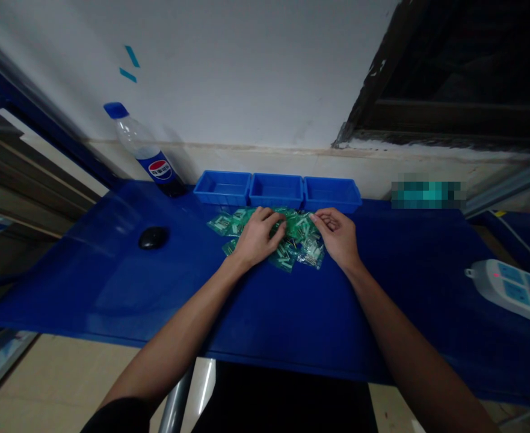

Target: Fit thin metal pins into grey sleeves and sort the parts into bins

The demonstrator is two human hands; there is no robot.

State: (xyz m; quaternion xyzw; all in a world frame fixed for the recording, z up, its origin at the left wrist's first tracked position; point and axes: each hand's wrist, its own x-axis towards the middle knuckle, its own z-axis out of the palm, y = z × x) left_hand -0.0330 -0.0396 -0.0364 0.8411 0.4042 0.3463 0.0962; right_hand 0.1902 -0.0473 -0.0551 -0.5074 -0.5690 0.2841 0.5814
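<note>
A pile of small clear-green plastic bags (284,257) lies on the blue table. Inside them show pale plug-like pieces and thin metal pieces that look like screws. My left hand (259,236) rests over the left part of the pile, its fingers bent and its thumb apart from them. What lies under those fingertips is hidden. At the pile's right side, my right hand (340,236) has thumb and forefinger pinched together at the edge of a bag (307,224), with the other fingers curled in.
Three blue bins (276,191) stand in a row behind the pile. A cola bottle (156,162) and a black computer mouse (153,238) are at left. A white power strip (512,288) lies at right, and a blurred-out teal item (422,195) sits at back right.
</note>
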